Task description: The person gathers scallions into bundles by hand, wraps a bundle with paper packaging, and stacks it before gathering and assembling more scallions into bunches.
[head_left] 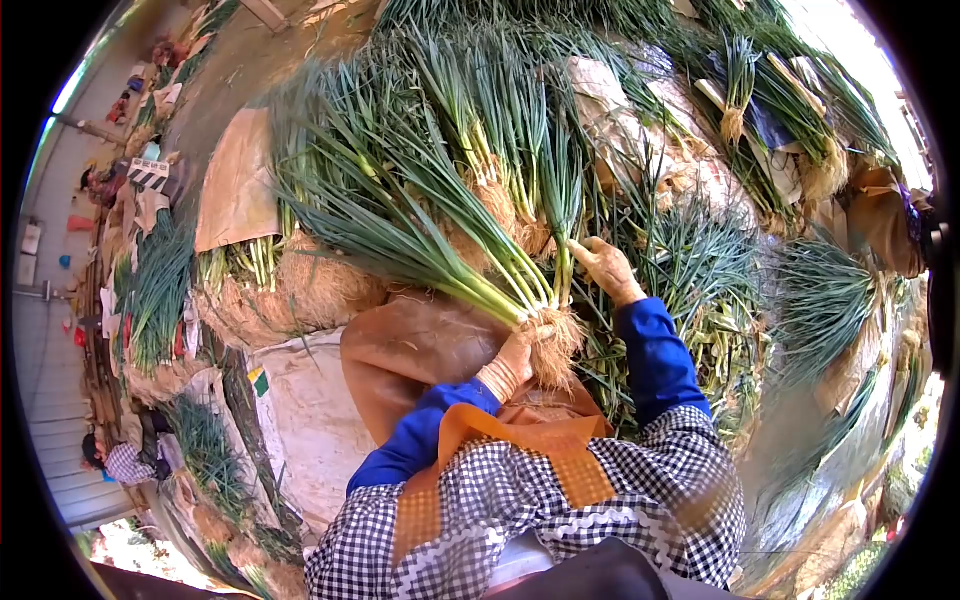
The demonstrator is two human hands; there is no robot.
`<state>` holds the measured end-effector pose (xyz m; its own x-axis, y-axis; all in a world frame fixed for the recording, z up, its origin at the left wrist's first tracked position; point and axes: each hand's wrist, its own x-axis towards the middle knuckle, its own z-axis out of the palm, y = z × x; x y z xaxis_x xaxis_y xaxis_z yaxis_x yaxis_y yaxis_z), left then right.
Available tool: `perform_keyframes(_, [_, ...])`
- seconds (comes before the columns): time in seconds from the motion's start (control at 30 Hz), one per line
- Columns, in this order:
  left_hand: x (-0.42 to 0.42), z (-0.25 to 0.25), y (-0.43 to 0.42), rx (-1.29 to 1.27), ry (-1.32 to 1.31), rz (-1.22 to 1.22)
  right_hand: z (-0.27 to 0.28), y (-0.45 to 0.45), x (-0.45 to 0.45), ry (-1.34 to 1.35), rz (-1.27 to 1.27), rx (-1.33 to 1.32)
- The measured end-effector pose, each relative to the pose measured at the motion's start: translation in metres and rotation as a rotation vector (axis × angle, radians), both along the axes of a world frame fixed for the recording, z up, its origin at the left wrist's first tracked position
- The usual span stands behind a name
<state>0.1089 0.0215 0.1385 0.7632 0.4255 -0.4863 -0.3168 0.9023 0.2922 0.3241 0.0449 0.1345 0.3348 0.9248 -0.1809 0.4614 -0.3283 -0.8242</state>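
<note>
A bunch of green onions (480,290) fans out toward the upper left, its pale stems meeting at a tangle of tan roots (557,347). My left hand (512,364) is closed around the root end, just above my lap. On the right side of the bunch, my right hand (608,270) pinches a green onion stalk (564,225) between thumb and fingertips; its other fingers are curled. Beyond the held bunch, more green onions (490,190) lie with their roots toward me. A brown apron (420,345) covers my knees beneath the bunch.
To my left are a rooty pile of green onions (320,280) and a white sack (310,410). Loose trimmed leaves (700,290) heap up on my right. Farther right lie other bundles (825,310). Other people, one in a checked top (130,464), sit along the far left.
</note>
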Motion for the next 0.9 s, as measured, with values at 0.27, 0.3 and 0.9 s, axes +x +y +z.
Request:
perform_keyframes(0.27, [0.0,-0.023,0.0,-0.062,0.038,0.19,0.027,-0.047,-0.055,0.862,-0.025,0.043])
perform_keyframes(0.3, [0.001,-0.022,0.002,-0.084,0.078,0.204,0.03,-0.07,-0.048,0.871,-0.011,0.018])
perform_keyframes(0.9, [-0.001,0.002,0.001,-0.058,0.027,0.098,-0.041,0.04,-0.02,0.106,-0.035,0.118])
